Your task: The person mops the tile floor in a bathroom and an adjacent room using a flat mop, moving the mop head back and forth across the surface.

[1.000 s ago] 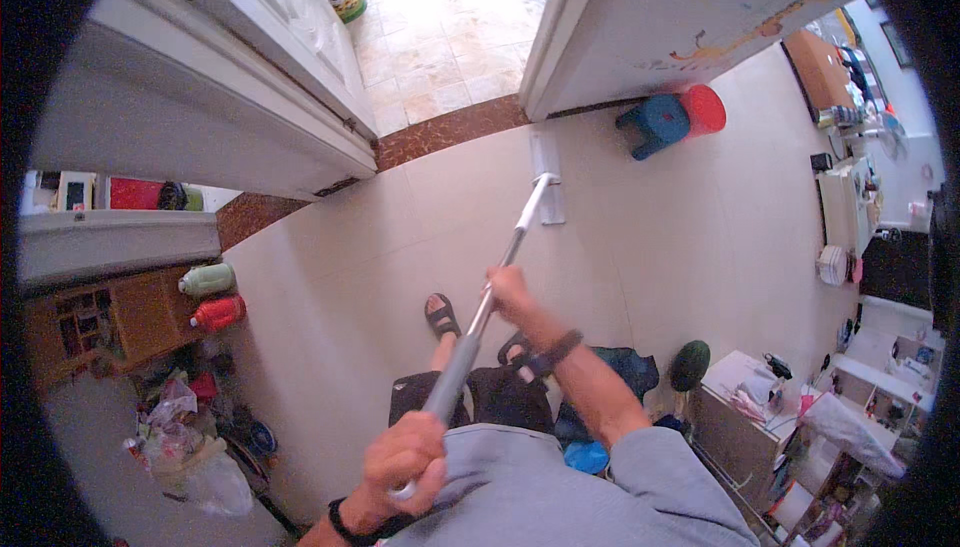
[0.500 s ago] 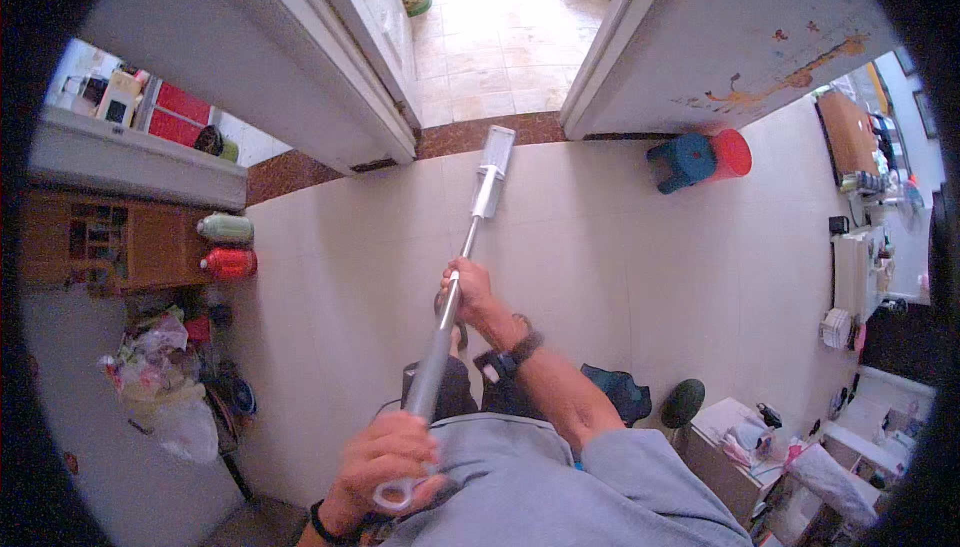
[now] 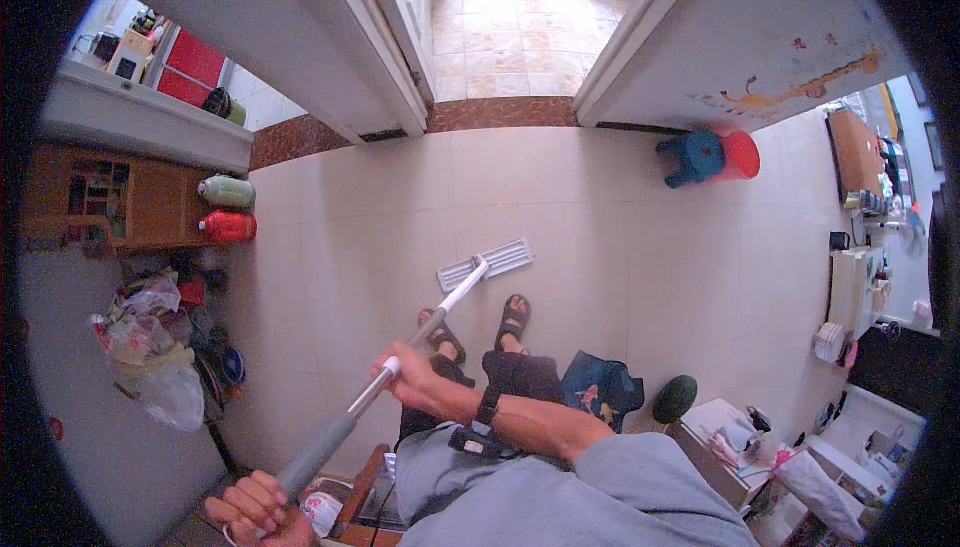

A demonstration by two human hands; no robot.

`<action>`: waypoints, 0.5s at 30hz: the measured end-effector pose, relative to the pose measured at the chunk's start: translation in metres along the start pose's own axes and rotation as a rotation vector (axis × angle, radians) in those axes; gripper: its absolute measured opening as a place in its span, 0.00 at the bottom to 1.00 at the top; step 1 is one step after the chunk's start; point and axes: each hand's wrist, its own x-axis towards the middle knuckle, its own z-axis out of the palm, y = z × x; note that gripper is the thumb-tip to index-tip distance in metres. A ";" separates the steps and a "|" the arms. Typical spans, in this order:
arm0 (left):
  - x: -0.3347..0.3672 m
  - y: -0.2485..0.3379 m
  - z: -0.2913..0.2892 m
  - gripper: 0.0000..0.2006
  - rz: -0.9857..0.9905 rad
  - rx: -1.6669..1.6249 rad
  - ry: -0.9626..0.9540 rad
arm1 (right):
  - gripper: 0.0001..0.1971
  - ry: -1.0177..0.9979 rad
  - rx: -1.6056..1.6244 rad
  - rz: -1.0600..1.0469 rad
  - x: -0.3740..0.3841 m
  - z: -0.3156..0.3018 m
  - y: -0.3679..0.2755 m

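A flat mop (image 3: pixel 455 299) with a metal pole slants from the lower left up to its pale rectangular head (image 3: pixel 513 256), which lies on the floor just ahead of my sandalled feet. My left hand (image 3: pixel 250 509) is wrapped round the grey grip at the pole's top end. Farther down, my right hand (image 3: pixel 408 379) is closed on the metal pole beside a white collar. A dark band circles my right wrist.
A blue stool (image 3: pixel 697 158) and a red stool (image 3: pixel 741 156) stand by the wall, right of the doorway. Two bottles, green (image 3: pixel 228 191) and red (image 3: pixel 229 226), are beside a wooden cabinet at left. A teal bag (image 3: pixel 603 392) and a dark green round object (image 3: pixel 675 400) lie near my right side.
The mop head has come back from the doorway sill toward my feet and turned crosswise. My left hand has swung out to the lower left; my right hand has moved left and nearer.
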 end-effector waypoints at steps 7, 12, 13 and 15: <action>-0.035 -0.070 -0.029 0.11 0.118 0.267 -0.131 | 0.08 -0.180 -0.209 -0.332 0.073 0.001 -0.060; -0.002 -0.164 -0.019 0.10 0.066 0.208 -0.591 | 0.06 0.069 -0.559 -0.519 0.120 0.036 -0.191; 0.004 -0.176 -0.020 0.10 0.035 0.200 -0.613 | 0.07 0.116 -0.578 -0.538 0.124 0.050 -0.203; 0.018 -0.187 -0.027 0.10 0.048 0.212 -0.649 | 0.07 0.194 -0.599 -0.580 0.128 0.065 -0.212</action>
